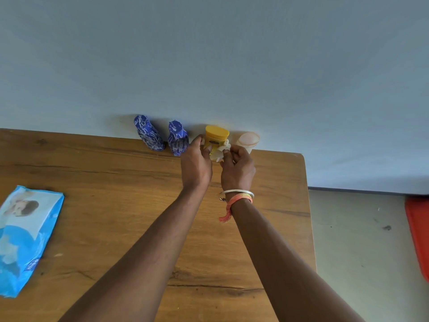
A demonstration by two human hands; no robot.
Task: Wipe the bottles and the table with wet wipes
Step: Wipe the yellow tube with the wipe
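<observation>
**Yellow bottle under the wipe**

Step in hand: we judge this to be the wiping of the yellow plastic bottle with a broad flat cap [217, 134]. It is at the far edge of the brown wooden table [116, 182], close to the pale wall, with its base hidden by the hands.

Left hand [196, 163]: arm stretched forward, fingers curled round the left flank of the yellow bottle, thumb on its front. We read it as a steadying hold.

Right hand [238, 169]: fingers bunched on a crumpled white wet wipe [221, 151], which is pressed to the right front of the yellow bottle below the cap.

Left of the yellow bottle: the nearer blue bottle with white scribbles [177, 138], just beside the left hand, and the farther blue bottle [148, 133] beyond it.

Right of the yellow bottle: a translucent pale container [248, 140], just beside it.

Well left of the yellow bottle and nearer to us: a blue soft pack of wipes [25, 238], lying flat.

Next move, as we judge it: turn the bottle within the left-hand hold so the wipe reaches its back and cap. We cannot tell whether the blue bottles are already done, and the table remains
</observation>
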